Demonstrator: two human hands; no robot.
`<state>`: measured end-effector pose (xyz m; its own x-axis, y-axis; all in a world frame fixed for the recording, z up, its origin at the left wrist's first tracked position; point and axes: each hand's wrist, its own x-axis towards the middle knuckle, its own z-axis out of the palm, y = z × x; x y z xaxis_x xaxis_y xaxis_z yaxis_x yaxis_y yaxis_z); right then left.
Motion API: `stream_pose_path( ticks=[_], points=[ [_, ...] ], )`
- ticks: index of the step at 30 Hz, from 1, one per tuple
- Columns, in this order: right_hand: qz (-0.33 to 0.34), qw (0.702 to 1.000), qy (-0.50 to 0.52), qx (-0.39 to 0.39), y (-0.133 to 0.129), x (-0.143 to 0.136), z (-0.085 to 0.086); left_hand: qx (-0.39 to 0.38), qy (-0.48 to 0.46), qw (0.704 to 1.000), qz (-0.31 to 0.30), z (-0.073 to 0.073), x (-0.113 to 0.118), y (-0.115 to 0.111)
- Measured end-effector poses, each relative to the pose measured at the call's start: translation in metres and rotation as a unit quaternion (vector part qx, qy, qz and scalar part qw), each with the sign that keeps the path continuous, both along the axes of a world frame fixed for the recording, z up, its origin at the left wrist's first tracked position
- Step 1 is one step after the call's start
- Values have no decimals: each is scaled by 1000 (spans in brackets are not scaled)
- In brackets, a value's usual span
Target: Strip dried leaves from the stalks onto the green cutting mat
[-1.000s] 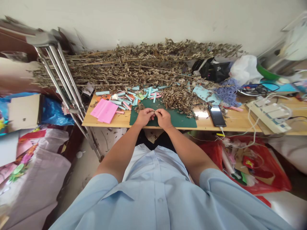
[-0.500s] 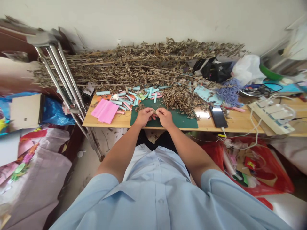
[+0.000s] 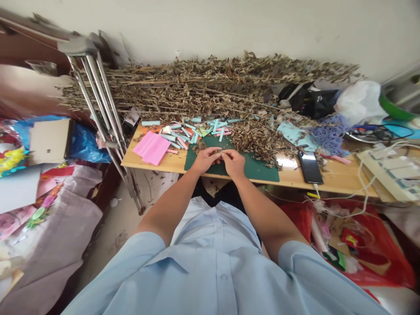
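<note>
My left hand (image 3: 205, 161), right hand (image 3: 235, 163): pinched narrow; any contents indiscernible.
Leaves (image 3: 255, 141): heap's long axis slants toward me, rightward.

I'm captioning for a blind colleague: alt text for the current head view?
A person's left hand and right hand pinch close together over a green mat, anything held too small to make out. Nearby: dried leaves, blue and pink rolls, pink sheets, a phone; dried stems behind.

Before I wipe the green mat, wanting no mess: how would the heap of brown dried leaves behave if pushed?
The heap of brown dried leaves would probably slide apart, its pieces looking loose; curled and shrivelled, they seem light, likely brittle.
</note>
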<state>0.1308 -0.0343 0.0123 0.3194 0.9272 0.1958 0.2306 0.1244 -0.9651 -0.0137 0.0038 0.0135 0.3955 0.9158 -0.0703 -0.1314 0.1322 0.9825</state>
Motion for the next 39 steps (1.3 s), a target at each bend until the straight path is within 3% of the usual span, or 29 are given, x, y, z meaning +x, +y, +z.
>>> stream_pose_path(
  ticks=[11,18,24,30,35,39],
  points=[
    [67,996,-64,-10,-1,10,10,-11,3,1000,1,-2,2,2],
    [22,996,-81,38,-4,11,9,-54,-7,998,5,3,2,0],
    [49,990,-104,80,-7,9,14,-32,1,999,-17,-3,2,3],
    [19,997,-62,45,-2,10,12,4,8,1000,-20,-9,1,5],
    [21,999,-19,21,-2,13,13,-18,4,1000,-16,-9,1,5],
    [28,999,-42,20,-4,11,13,-26,-15,999,-22,-6,1,3]
  ],
)
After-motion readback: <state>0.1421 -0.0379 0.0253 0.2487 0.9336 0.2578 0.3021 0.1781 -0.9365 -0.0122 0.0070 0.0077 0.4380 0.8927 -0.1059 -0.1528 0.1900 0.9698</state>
